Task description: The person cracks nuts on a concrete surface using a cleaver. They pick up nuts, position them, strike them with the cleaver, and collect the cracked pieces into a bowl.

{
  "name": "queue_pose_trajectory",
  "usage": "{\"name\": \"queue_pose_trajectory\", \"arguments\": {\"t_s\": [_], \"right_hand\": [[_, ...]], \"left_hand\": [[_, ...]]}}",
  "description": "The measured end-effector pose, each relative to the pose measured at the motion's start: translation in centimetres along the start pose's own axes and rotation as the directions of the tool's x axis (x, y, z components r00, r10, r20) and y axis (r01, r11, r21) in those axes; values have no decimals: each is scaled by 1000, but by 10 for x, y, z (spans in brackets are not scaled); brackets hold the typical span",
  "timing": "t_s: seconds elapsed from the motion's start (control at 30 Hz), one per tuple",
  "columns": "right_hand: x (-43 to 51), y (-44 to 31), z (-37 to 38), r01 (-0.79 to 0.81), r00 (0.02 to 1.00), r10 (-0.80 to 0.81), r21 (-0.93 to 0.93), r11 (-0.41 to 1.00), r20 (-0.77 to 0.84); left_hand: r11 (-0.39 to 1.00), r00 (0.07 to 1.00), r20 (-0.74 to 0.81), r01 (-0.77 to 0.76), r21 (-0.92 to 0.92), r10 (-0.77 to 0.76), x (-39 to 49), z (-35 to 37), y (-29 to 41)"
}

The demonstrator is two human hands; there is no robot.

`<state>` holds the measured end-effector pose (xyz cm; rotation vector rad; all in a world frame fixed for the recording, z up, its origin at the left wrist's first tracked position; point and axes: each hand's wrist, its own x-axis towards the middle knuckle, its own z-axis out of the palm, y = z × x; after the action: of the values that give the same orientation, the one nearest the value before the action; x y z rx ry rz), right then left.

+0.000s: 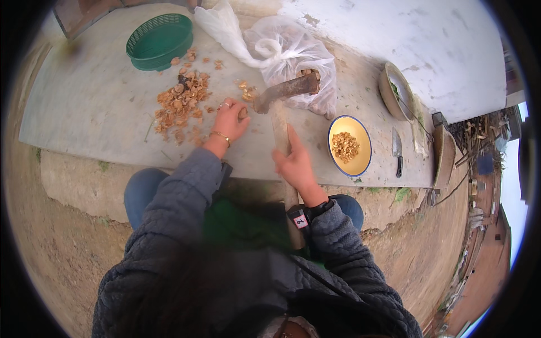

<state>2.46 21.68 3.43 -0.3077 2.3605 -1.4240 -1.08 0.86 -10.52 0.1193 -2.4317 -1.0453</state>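
Observation:
With fingers curled, my left hand [229,121] holds a walnut [242,113] low over the concrete slab [101,97]. My right hand [296,162] grips the wooden handle of a hammer [281,122], whose rusty metal head lies just right of the walnut, apart from it. A heap of broken walnut shells [181,101] spreads to the left of my left hand. Beyond the hammer head are a few walnut pieces [247,90]. To the right stands a cream enamel bowl [364,145] with a blue rim, holding walnut kernels [345,147].
At the back left sits a green plastic basket [159,42]. A translucent plastic bag [287,50] of walnuts rests near the white wall [405,42]. A knife [397,150] with a black handle lies right of the bowl, near a basin [395,91] holding greens.

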Motion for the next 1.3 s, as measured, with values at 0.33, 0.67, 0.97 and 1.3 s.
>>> {"name": "queue_pose_trajectory", "arguments": {"t_s": [0.33, 0.67, 0.97, 1.3], "right_hand": [[13, 29, 11, 340, 931, -358, -195, 920, -65], [10, 9, 0, 313, 945, -327, -223, 923, -26], [10, 15, 10, 274, 962, -269, -248, 929, 52], [-11, 31, -19, -45, 999, 39, 238, 970, 29]], "left_hand": [[962, 968, 98, 241, -131, -229, 2, 0, 6], [948, 961, 129, 265, -177, -245, 3, -1, 6], [971, 974, 79, 220, -93, -213, 1, -1, 6], [958, 971, -109, 187, -219, -215, 51, 3, -7]]}}
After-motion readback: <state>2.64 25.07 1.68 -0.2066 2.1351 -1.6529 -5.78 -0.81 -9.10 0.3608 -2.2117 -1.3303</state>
